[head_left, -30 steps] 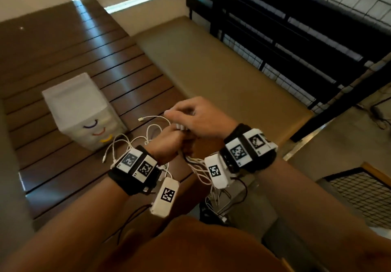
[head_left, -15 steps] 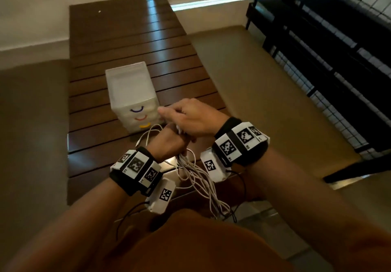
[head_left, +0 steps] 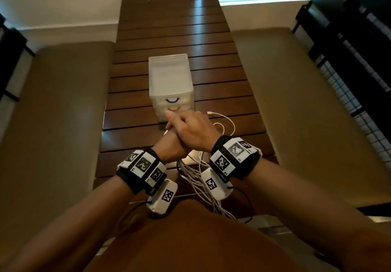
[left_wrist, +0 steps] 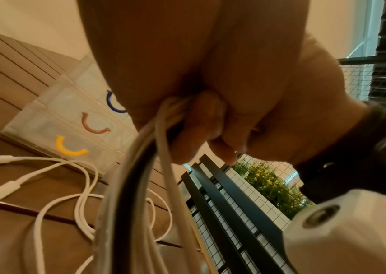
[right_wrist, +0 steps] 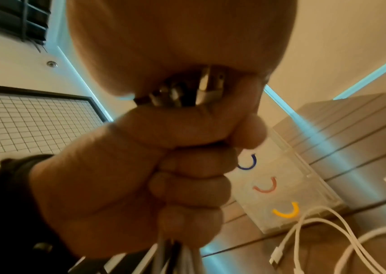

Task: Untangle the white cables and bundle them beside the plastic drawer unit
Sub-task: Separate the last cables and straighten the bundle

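A translucent plastic drawer unit [head_left: 169,81] with blue, red and yellow handles stands on the slatted wooden table [head_left: 169,28]. Just in front of it my left hand [head_left: 169,144] makes a fist around a bundle of white cables [head_left: 196,178], which hangs down past the table's near edge. Connector ends [right_wrist: 201,87] stick out of the top of that fist. My right hand [head_left: 191,128] lies over the fist, its fingers curled round those cable ends. A loose white cable [head_left: 227,121] loops on the table right of the unit, its plugs [left_wrist: 1,192] lying free.
Tan padded benches [head_left: 63,113] [head_left: 296,102] run along both sides of the table. A black metal grid railing [head_left: 349,49] stands at the right. Thin black wires [head_left: 247,206] trail from the white camera boxes on my wrists.
The view has swung so the table and drawer unit are now straight ahead. Both hands stay together on the cables and now sit right in front of the unit.
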{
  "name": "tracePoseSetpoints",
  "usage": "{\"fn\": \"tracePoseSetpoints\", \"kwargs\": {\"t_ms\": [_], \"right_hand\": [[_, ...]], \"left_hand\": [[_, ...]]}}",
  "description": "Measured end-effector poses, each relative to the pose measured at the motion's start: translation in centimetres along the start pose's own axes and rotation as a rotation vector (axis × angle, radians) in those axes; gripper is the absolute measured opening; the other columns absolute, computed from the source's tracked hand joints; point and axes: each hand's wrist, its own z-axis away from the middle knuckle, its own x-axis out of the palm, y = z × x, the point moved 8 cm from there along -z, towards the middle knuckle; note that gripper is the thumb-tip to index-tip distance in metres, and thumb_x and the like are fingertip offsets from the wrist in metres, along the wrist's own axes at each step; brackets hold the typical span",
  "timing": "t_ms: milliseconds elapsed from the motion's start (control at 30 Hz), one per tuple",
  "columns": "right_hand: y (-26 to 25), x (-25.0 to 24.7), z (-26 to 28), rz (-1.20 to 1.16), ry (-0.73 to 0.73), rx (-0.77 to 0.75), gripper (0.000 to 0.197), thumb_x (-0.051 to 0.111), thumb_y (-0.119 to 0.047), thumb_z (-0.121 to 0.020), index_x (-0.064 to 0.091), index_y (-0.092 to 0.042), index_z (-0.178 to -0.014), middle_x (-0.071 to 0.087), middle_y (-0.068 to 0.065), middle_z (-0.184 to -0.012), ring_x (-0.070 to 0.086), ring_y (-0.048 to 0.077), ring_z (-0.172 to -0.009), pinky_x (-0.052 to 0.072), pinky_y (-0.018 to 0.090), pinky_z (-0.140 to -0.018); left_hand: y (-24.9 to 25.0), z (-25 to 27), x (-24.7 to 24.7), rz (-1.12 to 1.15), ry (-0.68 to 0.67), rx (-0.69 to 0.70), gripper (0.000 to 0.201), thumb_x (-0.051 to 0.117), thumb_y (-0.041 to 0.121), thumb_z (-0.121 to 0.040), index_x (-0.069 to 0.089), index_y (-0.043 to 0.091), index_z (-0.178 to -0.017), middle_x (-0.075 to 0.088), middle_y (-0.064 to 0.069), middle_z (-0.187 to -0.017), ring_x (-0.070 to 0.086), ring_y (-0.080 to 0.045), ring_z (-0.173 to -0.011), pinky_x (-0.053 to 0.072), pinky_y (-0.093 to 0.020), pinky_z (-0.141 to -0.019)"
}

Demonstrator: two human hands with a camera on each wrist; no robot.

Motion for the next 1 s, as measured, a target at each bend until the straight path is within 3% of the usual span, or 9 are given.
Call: {"fn": "tracePoseSetpoints", "kwargs": {"t_ms": [67, 100, 167, 267, 400, 500, 700, 800, 1000], "right_hand": [[0.5, 1.1, -0.3, -0.08, -0.09, 0.051, 0.055, 0.031, -0.051, -0.101, 0.073, -0.018, -0.088, 0.068, 0.001, -0.089, 0.062, 0.016, -0.084, 0.043, 0.031, -0.072], [0.7, 1.6, -0.6, -0.141, -0.17, 0.08, 0.057, 0.028, -0.053, -0.101, 0.072, -0.018, -0.091, 0.068, 0.003, -0.092, 0.062, 0.016, -0.086, 0.043, 0.031, -0.072], [1.6, 1.5, -1.5, -0.295, -0.244, 0.147, 0.056, 0.021, -0.052, -0.102, 0.067, -0.021, -0.096, 0.067, 0.007, -0.101, 0.062, 0.016, -0.092, 0.045, 0.029, -0.076], [6.6, -1.2, -3.0, -0.329, -0.009, 0.264, 0.041, 0.034, -0.036, -0.103, 0.065, -0.014, -0.088, 0.066, 0.011, -0.088, 0.061, 0.022, -0.082, 0.052, 0.037, -0.08], [12.8, 1.0, -1.8, 0.149, -0.142, 0.355, 0.014, 0.057, -0.027, -0.093, 0.068, -0.019, -0.097, 0.068, 0.002, -0.093, 0.064, 0.02, -0.087, 0.05, 0.03, -0.077], [15.2, 5.0, -0.1, 0.333, -0.369, 0.362, 0.032, 0.071, -0.027, -0.083, 0.068, -0.017, -0.114, 0.067, 0.005, -0.113, 0.062, 0.023, -0.106, 0.05, 0.032, -0.09], [15.0, 4.4, -1.2, 0.808, -0.251, 0.343, 0.035, 0.057, -0.027, -0.087, 0.061, -0.018, -0.121, 0.053, 0.011, -0.126, 0.048, 0.034, -0.119, 0.04, 0.046, -0.097], [11.8, 4.9, -3.0, 0.809, -0.116, 0.187, 0.038, 0.053, -0.025, -0.088, 0.056, -0.019, -0.126, 0.05, 0.01, -0.131, 0.045, 0.033, -0.121, 0.038, 0.045, -0.098], [11.2, 9.3, -5.9, 0.753, -0.398, 0.104, 0.043, 0.048, -0.022, -0.093, 0.048, -0.026, -0.136, 0.035, 0.01, -0.144, 0.038, 0.037, -0.128, 0.042, 0.05, -0.101]], "left_hand": [[-1.1, 0.2, 0.3, 0.082, -0.035, -0.158, 0.048, 0.054, -0.01, -0.088, 0.039, -0.009, -0.133, 0.051, -0.027, -0.133, 0.057, -0.029, -0.115, 0.044, -0.012, -0.071], [-1.2, 0.0, 0.4, 0.038, -0.054, -0.09, 0.039, 0.053, -0.008, -0.09, 0.045, -0.005, -0.128, 0.056, -0.025, -0.126, 0.063, -0.017, -0.103, 0.048, -0.016, -0.069], [-1.0, -0.1, 0.1, 0.169, -0.092, 0.002, 0.011, 0.056, -0.002, -0.091, 0.058, 0.003, -0.1, 0.067, -0.004, -0.081, 0.059, -0.001, -0.056, 0.044, -0.015, -0.048], [-4.6, -0.2, -2.6, 0.242, 0.001, -0.074, 0.022, 0.058, 0.017, -0.095, 0.06, 0.011, -0.073, 0.04, 0.01, -0.043, 0.033, -0.012, -0.041, 0.03, -0.019, -0.038], [-9.2, -0.4, -4.6, 0.584, 0.087, -0.224, 0.023, 0.051, 0.023, -0.098, 0.061, 0.008, -0.083, 0.029, 0.008, -0.045, 0.026, -0.006, -0.038, 0.026, -0.017, -0.035], [-11.0, -0.4, -5.0, 0.699, 0.123, -0.262, 0.026, 0.05, 0.026, -0.099, 0.063, 0.006, -0.089, 0.028, 0.008, -0.045, 0.026, -0.005, -0.037, 0.03, -0.019, -0.036], [-12.3, -0.4, -5.2, 0.799, 0.123, -0.319, 0.029, 0.044, 0.028, -0.101, 0.062, 0.007, -0.095, 0.028, 0.009, -0.041, 0.031, -0.004, -0.034, 0.042, -0.021, -0.04], [-12.7, -0.7, -5.2, 0.813, 0.131, -0.327, 0.028, 0.044, 0.028, -0.101, 0.062, 0.007, -0.094, 0.028, 0.009, -0.04, 0.033, -0.005, -0.034, 0.043, -0.022, -0.041], [-12.2, -0.6, -4.7, 0.777, 0.054, -0.334, 0.032, 0.044, 0.03, -0.101, 0.058, 0.009, -0.081, 0.026, 0.009, -0.043, 0.021, -0.004, -0.033, 0.02, -0.016, -0.032]]}}
